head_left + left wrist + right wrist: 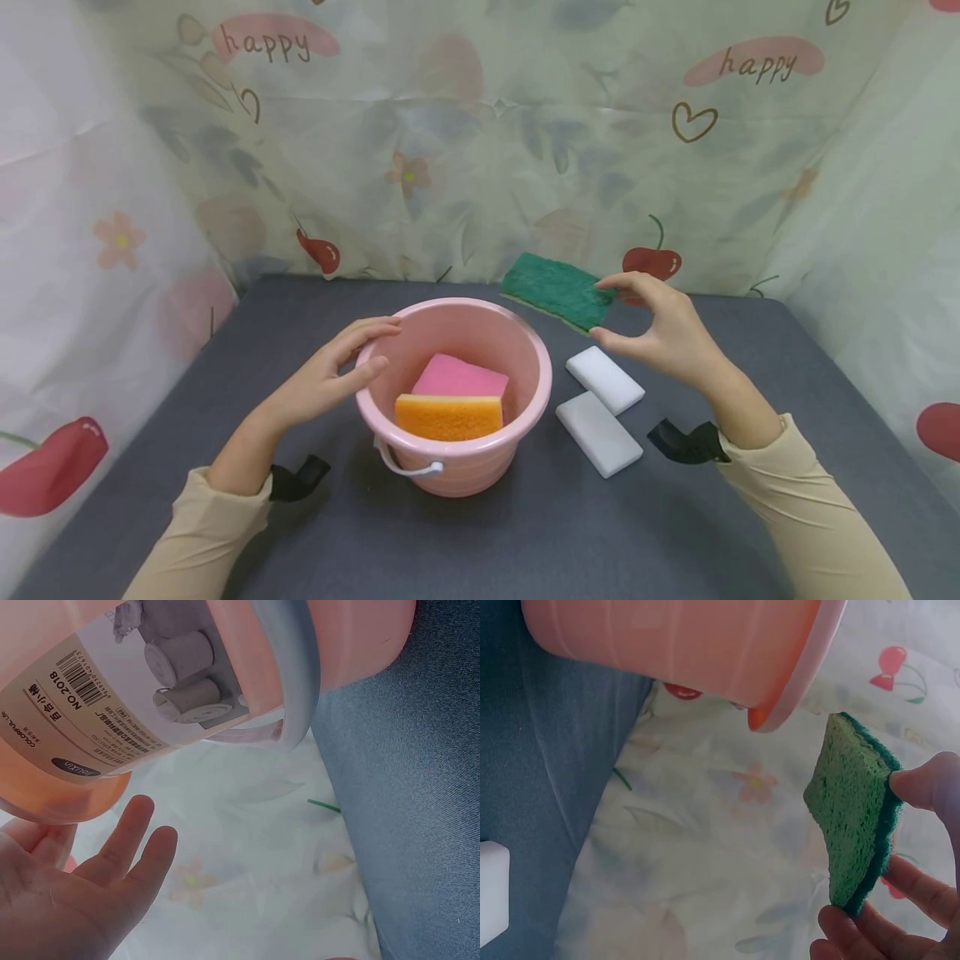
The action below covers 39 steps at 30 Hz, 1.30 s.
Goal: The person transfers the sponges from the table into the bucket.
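My right hand [663, 325] pinches a green scrub sponge [558, 287] by its edge, between thumb and fingertips. The sponge is up in the air, right of and behind the pink bucket [536, 392]. In the right wrist view the sponge's paler porous face [851, 802] shows. At the bucket's left rim rests my left hand [326, 371], its fingers extended and thumb over the edge; the left wrist view shows this hand [75, 900] beside the labelled wall. Inside the bucket sit a pink sponge [459, 377] and an orange sponge [448, 418].
Two white sponge blocks [606, 379] [600, 435] lie on the dark grey table [570, 542], right of the bucket. A white handle [408, 472] hangs at the bucket's front left. Patterned curtains [495, 142] stand behind and at both sides.
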{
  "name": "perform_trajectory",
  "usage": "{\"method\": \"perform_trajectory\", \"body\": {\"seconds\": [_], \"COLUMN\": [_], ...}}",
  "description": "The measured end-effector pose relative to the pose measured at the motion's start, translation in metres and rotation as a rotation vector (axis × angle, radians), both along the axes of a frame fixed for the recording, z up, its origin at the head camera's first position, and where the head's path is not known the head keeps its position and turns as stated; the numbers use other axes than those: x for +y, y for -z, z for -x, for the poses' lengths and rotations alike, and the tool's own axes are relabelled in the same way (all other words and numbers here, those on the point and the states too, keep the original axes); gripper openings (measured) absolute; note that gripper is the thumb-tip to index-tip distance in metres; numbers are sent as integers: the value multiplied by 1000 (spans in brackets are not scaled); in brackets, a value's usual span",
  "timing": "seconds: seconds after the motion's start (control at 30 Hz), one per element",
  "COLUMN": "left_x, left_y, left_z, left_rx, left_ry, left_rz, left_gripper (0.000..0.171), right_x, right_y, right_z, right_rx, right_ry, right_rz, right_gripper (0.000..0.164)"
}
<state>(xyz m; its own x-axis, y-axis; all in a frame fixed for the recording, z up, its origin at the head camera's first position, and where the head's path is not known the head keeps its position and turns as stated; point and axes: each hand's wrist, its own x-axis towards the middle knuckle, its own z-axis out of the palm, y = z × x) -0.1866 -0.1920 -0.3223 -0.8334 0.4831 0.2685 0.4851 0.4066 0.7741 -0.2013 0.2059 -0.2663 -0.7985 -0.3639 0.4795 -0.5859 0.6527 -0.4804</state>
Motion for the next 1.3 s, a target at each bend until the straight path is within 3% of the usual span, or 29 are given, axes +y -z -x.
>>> {"method": "perform_trajectory", "body": {"seconds": [0.47, 1.3], "left_x": [0, 0], "left_y": [0, -1], "left_z": [0, -1], "left_rx": [0, -3], "left_ry": [3, -6], "left_rz": [-3, 12], "left_gripper": [41, 40], "right_x": [-17, -44], "right_y": [0, 8], "right_z": [-7, -8], "right_rx": [38, -6], "right_ry": [-86, -202], "right_rz": [-11, -27], "right_gripper": [46, 45]}}
